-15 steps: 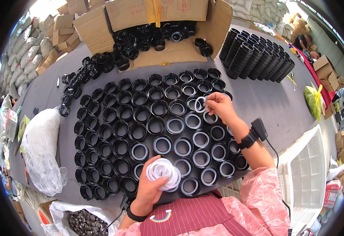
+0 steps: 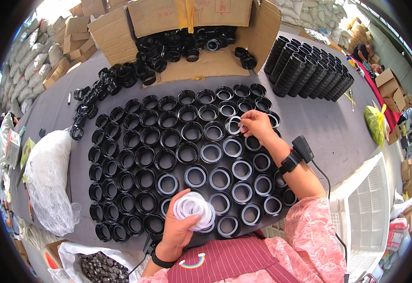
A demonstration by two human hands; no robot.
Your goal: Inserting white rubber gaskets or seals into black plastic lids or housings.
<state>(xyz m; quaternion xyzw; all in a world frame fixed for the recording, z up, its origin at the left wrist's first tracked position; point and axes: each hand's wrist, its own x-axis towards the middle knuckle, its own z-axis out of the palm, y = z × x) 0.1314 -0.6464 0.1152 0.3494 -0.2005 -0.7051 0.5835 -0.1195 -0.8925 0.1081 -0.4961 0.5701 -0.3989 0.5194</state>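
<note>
In my left hand (image 2: 177,231), near the front of the table, is a loose stack of thin white rings (image 2: 194,210), the thumb pressed on its face. My right hand (image 2: 259,127) pinches a single white ring (image 2: 230,123) by its right edge. That ring sits over the mouth of a black ring in the right part of the rows; whether it touches is hard to tell. Rows of short black rings (image 2: 144,190) stand on the grey table. Several toward the right and front, such as one black ring (image 2: 202,153), have a pale ring inside their rim.
An open cardboard box (image 2: 210,67) at the back spills loose black rings (image 2: 103,85) leftward. Tall columns of stacked black rings (image 2: 291,75) stand at the back right. Clear plastic bag (image 2: 50,184) lies left, yellow-green bag (image 2: 374,123) right; white crate (image 2: 366,207) stands near right.
My right hand has moved slightly left and down, bringing its white ring onto or just over a black ring's mouth. My left hand and its stack have barely moved.
</note>
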